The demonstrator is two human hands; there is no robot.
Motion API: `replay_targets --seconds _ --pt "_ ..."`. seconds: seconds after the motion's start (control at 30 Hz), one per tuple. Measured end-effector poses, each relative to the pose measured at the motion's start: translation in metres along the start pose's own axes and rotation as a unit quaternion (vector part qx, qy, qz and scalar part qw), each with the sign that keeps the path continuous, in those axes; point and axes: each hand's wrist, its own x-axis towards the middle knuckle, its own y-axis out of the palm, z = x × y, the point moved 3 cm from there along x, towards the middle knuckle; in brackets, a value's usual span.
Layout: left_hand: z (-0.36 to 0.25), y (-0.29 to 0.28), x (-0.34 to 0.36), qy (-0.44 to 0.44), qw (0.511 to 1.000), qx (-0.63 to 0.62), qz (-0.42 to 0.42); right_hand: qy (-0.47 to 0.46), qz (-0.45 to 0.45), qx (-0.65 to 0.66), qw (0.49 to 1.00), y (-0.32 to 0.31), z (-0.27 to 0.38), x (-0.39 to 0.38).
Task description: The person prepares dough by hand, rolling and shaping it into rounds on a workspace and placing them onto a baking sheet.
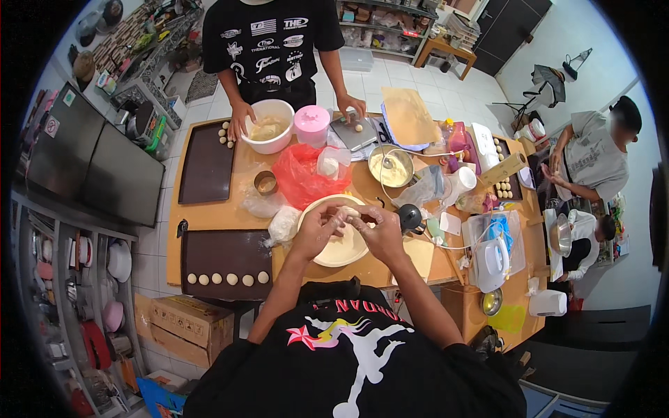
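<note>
My left hand (320, 228) and my right hand (376, 230) meet with fingers curled round a small pale piece of dough (348, 213), partly hidden by them, over a cream basin (333, 260). Flour whitens my fingers. A dark tray (224, 251) at lower left holds a row of several round dough balls (232, 279). A white floury bag (283, 226) lies left of the basin, a red plastic bag (293, 174) behind it. A black lidded object (410, 219) stands just right of the basin.
Across the wooden table (174, 265), a person (268, 45) touches a white bowl (268, 145) and a dough ball. Trays (202, 171), a metal bowl of batter (390, 167), bottles and cords crowd it. Two people (592, 153) work at right. Cardboard boxes (191, 324) sit lower left.
</note>
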Motion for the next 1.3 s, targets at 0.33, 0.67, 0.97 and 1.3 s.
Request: replay_targets --seconds 0.33,0.67,0.97,1.3 --pt "0.004 0.008 -0.006 0.029 0.995 -0.098 -0.006 0.091 0.113 0.260 0.955 0.000 -0.024 0.000" --pt "0.018 0.032 -0.001 0.050 0.977 -0.202 -0.041 0.126 0.035 0.555 0.821 0.031 -0.023 -0.003" --pt "0.002 0.033 -0.003 0.116 0.974 -0.096 -0.169 0.107 -0.032 0.297 0.948 0.049 -0.014 -0.014" --pt "0.008 0.014 0.009 0.021 0.949 -0.228 -0.216 -0.061 0.060 -0.018 0.996 0.023 0.003 -0.012"
